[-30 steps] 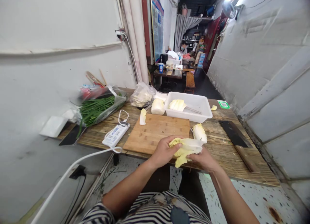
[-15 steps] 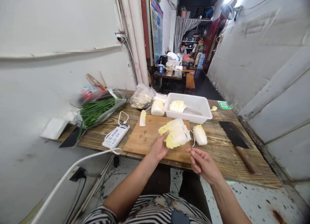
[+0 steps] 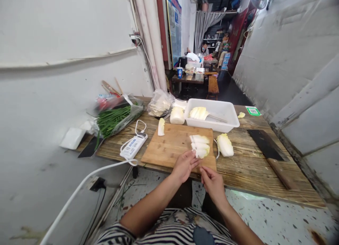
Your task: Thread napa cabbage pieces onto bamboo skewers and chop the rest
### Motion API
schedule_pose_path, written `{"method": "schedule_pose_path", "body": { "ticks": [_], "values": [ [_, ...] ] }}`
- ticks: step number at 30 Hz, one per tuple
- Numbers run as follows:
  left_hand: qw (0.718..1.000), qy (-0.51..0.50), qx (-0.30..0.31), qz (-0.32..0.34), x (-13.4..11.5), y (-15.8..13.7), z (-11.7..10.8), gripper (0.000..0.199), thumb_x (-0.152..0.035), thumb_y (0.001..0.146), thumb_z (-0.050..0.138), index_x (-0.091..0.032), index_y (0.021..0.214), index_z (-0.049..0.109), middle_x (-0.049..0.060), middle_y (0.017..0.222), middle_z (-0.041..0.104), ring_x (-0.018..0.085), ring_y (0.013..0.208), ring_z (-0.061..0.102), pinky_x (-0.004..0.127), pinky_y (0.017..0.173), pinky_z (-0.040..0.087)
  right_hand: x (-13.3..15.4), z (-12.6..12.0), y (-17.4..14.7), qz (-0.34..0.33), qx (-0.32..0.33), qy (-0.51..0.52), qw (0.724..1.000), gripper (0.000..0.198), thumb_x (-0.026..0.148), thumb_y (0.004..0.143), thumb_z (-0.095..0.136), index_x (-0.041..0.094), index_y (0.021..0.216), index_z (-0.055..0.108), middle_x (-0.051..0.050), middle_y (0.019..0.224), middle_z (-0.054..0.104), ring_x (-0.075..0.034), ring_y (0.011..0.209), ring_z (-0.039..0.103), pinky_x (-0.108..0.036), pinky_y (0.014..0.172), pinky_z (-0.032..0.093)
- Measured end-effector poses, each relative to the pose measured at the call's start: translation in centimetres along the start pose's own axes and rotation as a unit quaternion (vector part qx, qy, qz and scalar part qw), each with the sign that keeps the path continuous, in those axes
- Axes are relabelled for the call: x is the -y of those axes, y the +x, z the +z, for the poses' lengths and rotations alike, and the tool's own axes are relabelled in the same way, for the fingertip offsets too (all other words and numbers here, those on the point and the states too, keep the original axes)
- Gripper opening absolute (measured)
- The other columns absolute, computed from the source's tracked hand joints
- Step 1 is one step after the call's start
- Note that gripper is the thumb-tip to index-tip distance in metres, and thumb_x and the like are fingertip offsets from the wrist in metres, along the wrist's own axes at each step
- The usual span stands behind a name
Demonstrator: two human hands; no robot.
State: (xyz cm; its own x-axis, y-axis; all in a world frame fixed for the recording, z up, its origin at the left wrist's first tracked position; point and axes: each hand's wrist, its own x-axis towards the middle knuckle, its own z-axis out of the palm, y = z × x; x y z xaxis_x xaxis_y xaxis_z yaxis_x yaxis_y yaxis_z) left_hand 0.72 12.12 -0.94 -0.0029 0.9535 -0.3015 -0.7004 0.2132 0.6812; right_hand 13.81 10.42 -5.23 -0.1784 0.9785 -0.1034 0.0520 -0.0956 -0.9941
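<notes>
l hand (image 3: 184, 166) half-open, fingertips at near end of napa cabbage leaves (image 3: 200, 146) nr right edge of cutting board (image 3: 171, 146), grip unclear, r hand (image 3: 213, 184) pinched by board's front edge, can't tell if holding anything, & prob best to keep leaves lined up w/ light pressure.

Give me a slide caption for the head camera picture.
Left hand at the cabbage leaves over a cutting board, right hand close by, cleaver to the right.
</notes>
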Motion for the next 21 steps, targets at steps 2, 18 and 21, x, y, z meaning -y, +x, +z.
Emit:
{"method": "schedule_pose_path", "body": {
  "ticks": [2,18,21],
  "values": [
    [1.0,-0.003,-0.017,-0.014,0.2,0.4,-0.4,0.03,-0.031,0.07,0.075,-0.011,0.091,0.065,0.012,0.093,0.07,0.017,0.079,0.067,0.035,0.084,0.051,-0.9,0.3,-0.3,0.006,0.031,-0.019,0.999,0.034,0.047,0.085,0.056,0.014,0.088,0.061,0.01,0.049,0.044,-0.003,0.033,0.032,-0.017,0.034,0.027],
    [0.998,-0.013,-0.042,-0.054,1.3,0.5,-0.5,0.014,-0.015,0.078,0.065,-0.008,0.09,0.063,0.011,0.082,0.07,0.015,0.065,0.066,0.027,0.063,0.056,-0.3,0.4,-0.6,-0.02,0.065,-0.024,0.997,0.036,0.049,0.089,0.05,0.014,0.084,0.059,0.01,0.05,0.038,-0.005,0.039,0.033,-0.019,0.039,0.028],
    [0.998,-0.022,-0.049,-0.046,1.6,0.7,-0.4,0.018,-0.021,0.077,0.068,-0.01,0.09,0.063,0.009,0.086,0.07,0.016,0.07,0.066,0.027,0.068,0.055,-0.3,0.4,-0.6,0.007,0.079,0.002,0.997,0.035,0.047,0.09,0.049,0.014,0.084,0.059,0.01,0.048,0.04,-0.003,0.035,0.033,-0.017,0.035,0.027]
  ]
}}
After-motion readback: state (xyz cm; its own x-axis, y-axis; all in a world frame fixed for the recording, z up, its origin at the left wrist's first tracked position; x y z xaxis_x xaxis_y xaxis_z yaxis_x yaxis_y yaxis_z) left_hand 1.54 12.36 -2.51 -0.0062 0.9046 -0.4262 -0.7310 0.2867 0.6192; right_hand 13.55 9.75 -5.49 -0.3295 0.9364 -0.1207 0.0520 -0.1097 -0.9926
